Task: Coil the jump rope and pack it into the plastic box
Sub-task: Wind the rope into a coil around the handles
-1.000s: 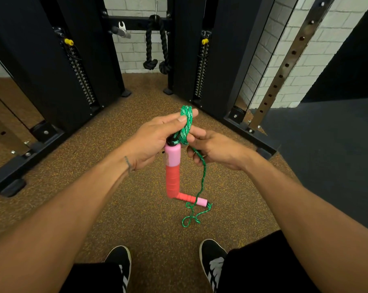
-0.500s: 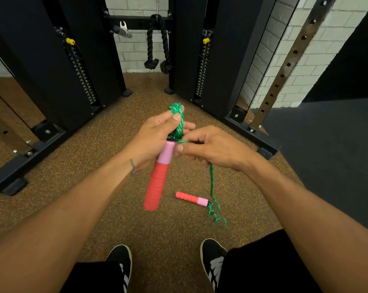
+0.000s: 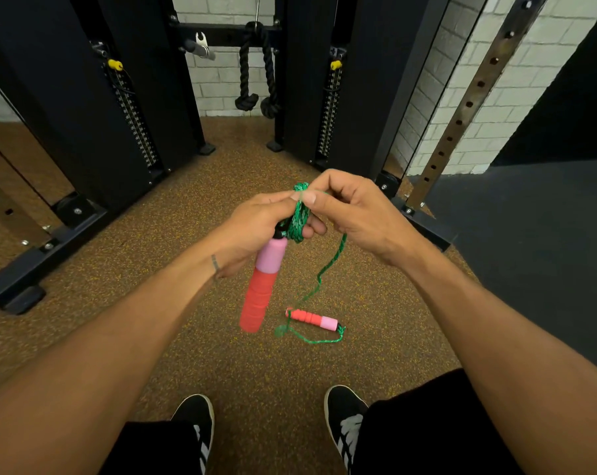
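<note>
The jump rope has a green cord and two pink-and-red handles. My left hand (image 3: 255,228) grips the top of one handle (image 3: 261,286), which hangs down, together with a bunch of coiled green cord (image 3: 298,219). At the top of that bunch my right hand (image 3: 355,214) pinches the cord between thumb and fingers. A loose strand (image 3: 327,269) trails from the right hand down to the second handle (image 3: 312,318), which lies on the floor with a small loop of cord beside it. No plastic box is in view.
I stand on a brown speckled rubber floor (image 3: 221,354); my two black shoes (image 3: 345,423) show at the bottom. Black cable-machine columns (image 3: 345,80) and their base rails (image 3: 43,248) stand ahead, with a black rope attachment (image 3: 255,70) hanging between them. A dark grey mat (image 3: 530,252) lies to the right.
My right hand has risen from the top of the held handle to the top of the coil, carrying the cord up. The loose strand has shortened, and the cord by the floor handle has shifted.
</note>
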